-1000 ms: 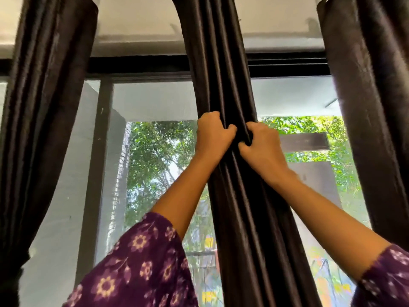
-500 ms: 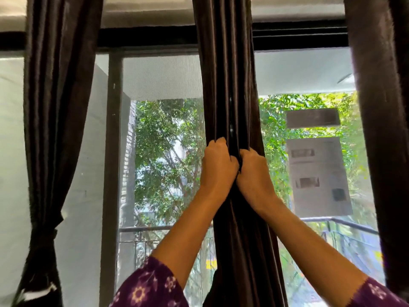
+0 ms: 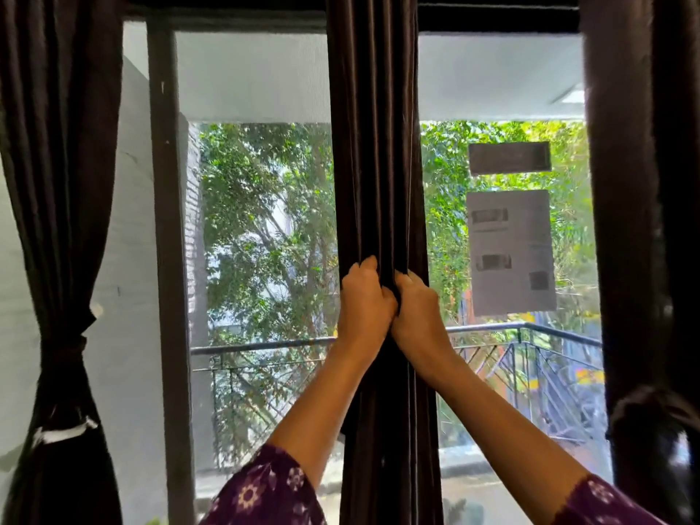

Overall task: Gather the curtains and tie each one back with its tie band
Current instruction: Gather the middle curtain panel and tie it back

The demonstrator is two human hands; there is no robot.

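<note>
Dark middle curtain [image 3: 375, 164] bunched; both hands, apparently, grip folds.

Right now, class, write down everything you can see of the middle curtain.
The middle curtain is dark brown, faintly shiny fabric, hanging in front of the window, gathered into narrow vertical folds. It runs out of view at top and bottom. The left hand and right hand grip it side by side.

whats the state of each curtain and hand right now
left curtain, gathered and tied back with its tie band
middle curtain, bunched into a column, gripped, not tied
right curtain, hanging; whether tied cannot be told
left hand, gripping middle curtain
right hand, gripping middle curtain, touching left hand
</note>
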